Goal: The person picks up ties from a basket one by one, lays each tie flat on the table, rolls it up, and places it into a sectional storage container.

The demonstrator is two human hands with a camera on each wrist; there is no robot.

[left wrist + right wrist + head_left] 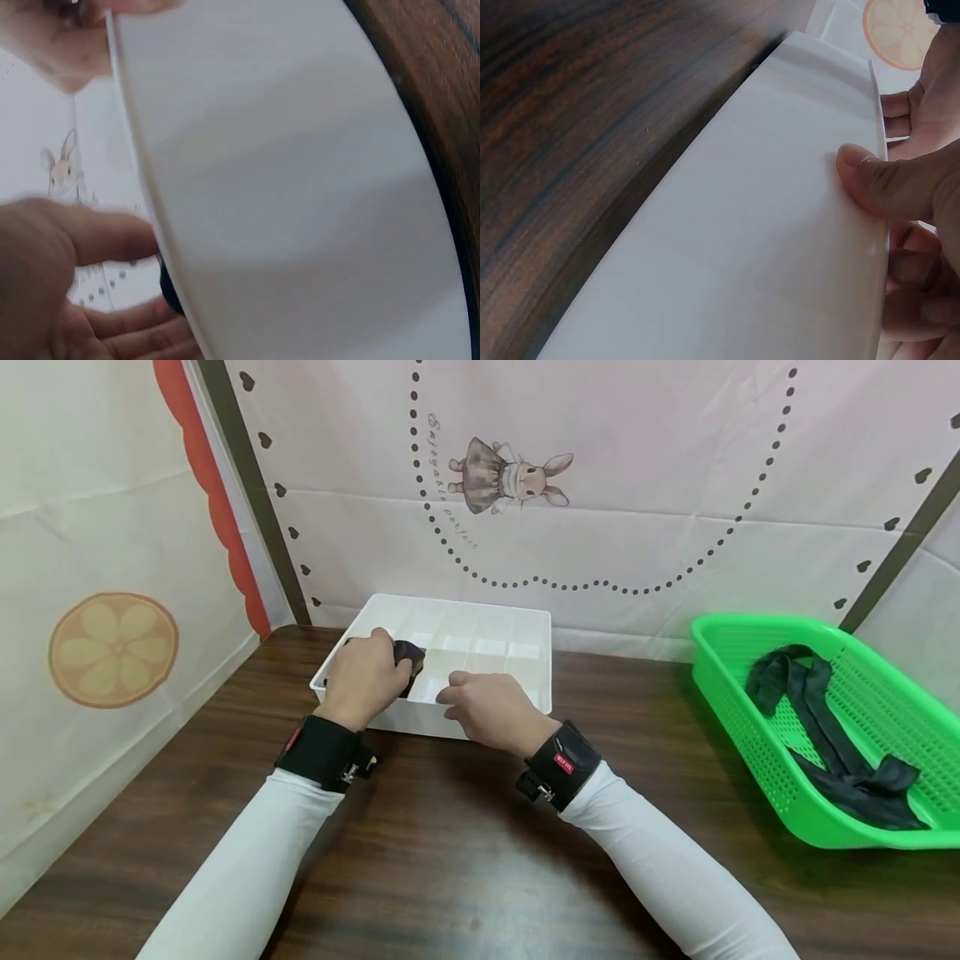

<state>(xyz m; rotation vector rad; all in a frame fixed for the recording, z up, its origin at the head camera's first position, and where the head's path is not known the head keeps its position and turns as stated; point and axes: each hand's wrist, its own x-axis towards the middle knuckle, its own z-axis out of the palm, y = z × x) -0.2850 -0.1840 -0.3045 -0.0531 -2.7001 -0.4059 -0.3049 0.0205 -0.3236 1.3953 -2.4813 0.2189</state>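
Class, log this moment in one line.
left hand: touching black item inside white box; right hand: pinching box wall; green basket: black fabric inside

Backdrop [637, 443]: bright, pretty even light in the head view
Counter [472, 877]: soft glare patch near the middle, mushy shadows by the sleeves [247, 868]
White box [420, 720]: kinda bowed and hazy in the left wrist view, faint shadow bands
Right wrist view: dimmer tbh
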